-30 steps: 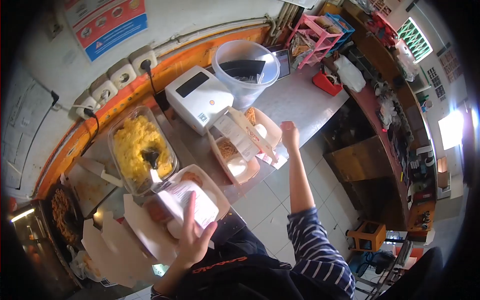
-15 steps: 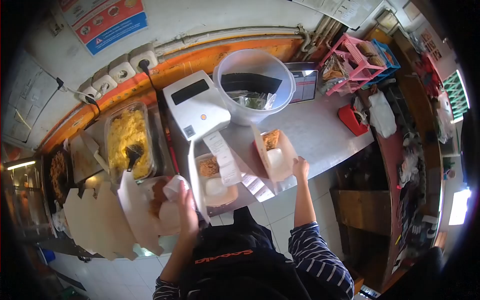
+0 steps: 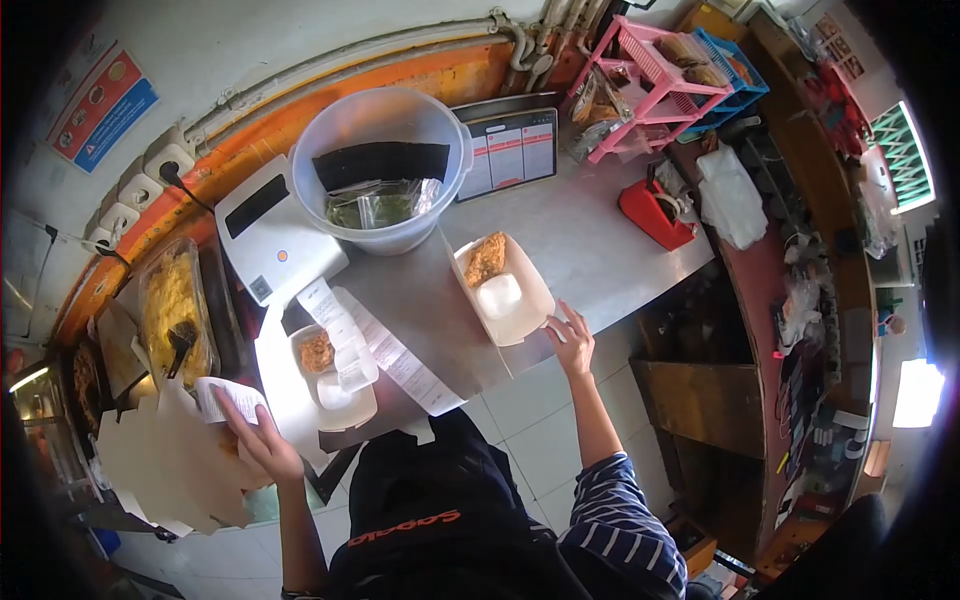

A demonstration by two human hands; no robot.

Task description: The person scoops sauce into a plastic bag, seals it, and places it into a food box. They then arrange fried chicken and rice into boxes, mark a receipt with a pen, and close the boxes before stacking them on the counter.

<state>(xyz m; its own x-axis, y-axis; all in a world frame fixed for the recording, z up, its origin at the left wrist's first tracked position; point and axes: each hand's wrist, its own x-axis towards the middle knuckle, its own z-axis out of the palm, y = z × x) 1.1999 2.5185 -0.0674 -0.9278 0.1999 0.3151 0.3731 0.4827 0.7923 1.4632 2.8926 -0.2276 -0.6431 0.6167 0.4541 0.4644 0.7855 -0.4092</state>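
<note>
The right hand (image 3: 573,345) has its fingers somewhat apart at the near corner of an open box (image 3: 531,285); whether they pinch the card or only touch it cannot be told. The box seems best steadied by its wall, with light, even pressure, since thin card may buckle and tip the chicken piece (image 3: 486,260) and the white mound (image 3: 499,296) inside.

The left hand (image 3: 270,452) has its fingers spread over a curled paper slip (image 3: 210,398). The thumb side is unclear, so a firm grip cannot be confirmed. Keeping the slip flat and its print uncovered would help reading, and holding it clear of food would keep it clean.

Between the two hands, a second box (image 3: 357,408) holds another chicken piece (image 3: 316,353), with a paper strip (image 3: 408,370) running from beside it towards the worktop (image 3: 600,240) edge. Any shift of that box calls for care not to drag the paper.

Beyond the left fingers are a tray of yellow food (image 3: 168,300) and a white printer (image 3: 275,235). Farther out, past the boxes, stand a clear tub (image 3: 400,242) and a tablet (image 3: 525,155); beyond the right fingers sits a red holder (image 3: 655,215).
</note>
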